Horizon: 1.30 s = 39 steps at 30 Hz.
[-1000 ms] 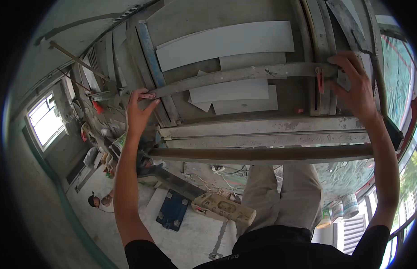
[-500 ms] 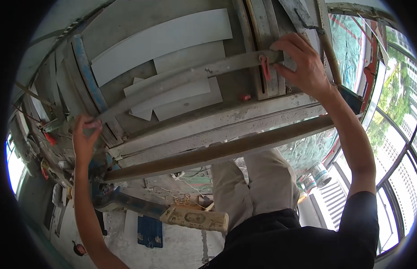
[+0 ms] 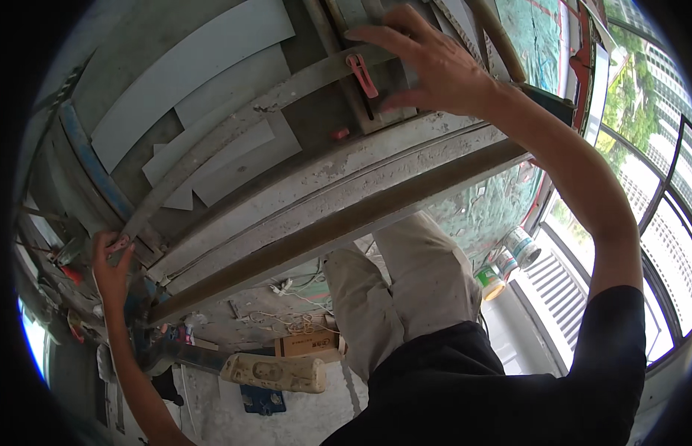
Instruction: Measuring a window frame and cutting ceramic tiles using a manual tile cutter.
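Observation:
A long, thin grey strip (image 3: 268,102) slants across a worn bench. At its lower left end my left hand (image 3: 111,264) is closed, with thumb and finger pinching the strip. My right hand (image 3: 446,74) hovers at the upper right end, its fingers and thumb spread apart on either side of the strip. A pink clothes-peg-like clip (image 3: 363,76) sits on the strip close to my right hand. Beneath the strip lie several pale flat sheets (image 3: 190,82). Whether my right fingers touch the strip cannot be told.
A brown-topped rail (image 3: 346,223) runs along the bench's near side, above my legs. A bulky beige handle (image 3: 275,372) juts out at lower left. On the floor are a cardboard box (image 3: 309,346), a blue item (image 3: 262,399) and several buckets (image 3: 491,282). Windows (image 3: 651,208) line the right.
The view has shifted, so the bench appears farther left. My right hand has let its grip on the strip's end loosen and its fingers have spread. My left hand still pinches the other end.

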Tool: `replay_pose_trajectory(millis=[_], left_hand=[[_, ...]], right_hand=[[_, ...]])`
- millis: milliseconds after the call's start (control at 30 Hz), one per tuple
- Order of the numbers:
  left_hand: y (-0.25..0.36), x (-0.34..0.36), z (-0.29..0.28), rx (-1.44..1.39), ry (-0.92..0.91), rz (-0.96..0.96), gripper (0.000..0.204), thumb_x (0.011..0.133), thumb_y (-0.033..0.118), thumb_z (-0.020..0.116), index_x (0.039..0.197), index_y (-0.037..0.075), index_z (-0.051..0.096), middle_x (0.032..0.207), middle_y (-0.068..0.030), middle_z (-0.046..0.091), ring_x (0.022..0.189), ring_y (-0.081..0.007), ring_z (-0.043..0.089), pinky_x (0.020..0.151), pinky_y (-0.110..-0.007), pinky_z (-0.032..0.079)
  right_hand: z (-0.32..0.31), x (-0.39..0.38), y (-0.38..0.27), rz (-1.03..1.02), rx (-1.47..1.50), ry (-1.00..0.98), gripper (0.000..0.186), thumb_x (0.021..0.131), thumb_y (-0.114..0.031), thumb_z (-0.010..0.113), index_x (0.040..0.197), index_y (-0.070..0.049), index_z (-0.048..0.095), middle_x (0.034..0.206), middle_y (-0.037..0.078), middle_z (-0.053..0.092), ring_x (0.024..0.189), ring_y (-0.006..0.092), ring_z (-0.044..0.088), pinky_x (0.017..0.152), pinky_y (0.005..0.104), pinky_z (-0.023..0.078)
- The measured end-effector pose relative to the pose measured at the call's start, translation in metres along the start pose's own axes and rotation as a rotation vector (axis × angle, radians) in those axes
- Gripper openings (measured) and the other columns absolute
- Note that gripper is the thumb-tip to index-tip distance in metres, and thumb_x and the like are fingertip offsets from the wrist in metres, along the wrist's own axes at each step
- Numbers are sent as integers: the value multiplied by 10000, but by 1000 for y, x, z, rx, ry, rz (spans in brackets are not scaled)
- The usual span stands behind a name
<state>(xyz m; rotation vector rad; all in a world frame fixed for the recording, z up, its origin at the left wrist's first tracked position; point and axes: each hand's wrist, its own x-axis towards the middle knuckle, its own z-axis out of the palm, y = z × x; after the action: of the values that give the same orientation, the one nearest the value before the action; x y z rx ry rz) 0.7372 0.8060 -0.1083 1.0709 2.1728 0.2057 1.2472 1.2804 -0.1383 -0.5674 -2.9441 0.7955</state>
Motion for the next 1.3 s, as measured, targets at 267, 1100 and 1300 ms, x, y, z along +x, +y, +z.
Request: replay_pose_trajectory(millis=[267, 1100, 1300], left_hand=[[-5, -1, -4, -2, -60, -22, 387, 907, -18, 820, 1229, 5, 607, 1209, -142, 699, 1090, -219, 747, 960, -361, 547], [-20, 1, -3, -28, -36, -5, 407, 870, -61, 826, 1204, -5, 598, 1211, -106, 620, 1047, -197, 714, 940, -320, 564], [-17, 5, -2, 6, -48, 11, 423, 869, -58, 827, 1216, -5, 592, 1221, -111, 612, 1058, -201, 716, 938, -324, 571]], right_hand=[[-26, -3, 4, 116, 220, -173, 578, 886, -213, 843, 1368, -99, 543, 1310, 154, 498, 1168, 371, 617, 952, 508, 551], [-10, -9, 8, -174, 100, 4, 550, 771, -102, 832, 1251, -8, 579, 1222, 180, 525, 1047, 391, 651, 841, 464, 589], [-5, -17, 13, -206, 14, 35, 576, 760, -146, 843, 1253, -7, 580, 1231, 181, 526, 1077, 382, 648, 855, 453, 588]])
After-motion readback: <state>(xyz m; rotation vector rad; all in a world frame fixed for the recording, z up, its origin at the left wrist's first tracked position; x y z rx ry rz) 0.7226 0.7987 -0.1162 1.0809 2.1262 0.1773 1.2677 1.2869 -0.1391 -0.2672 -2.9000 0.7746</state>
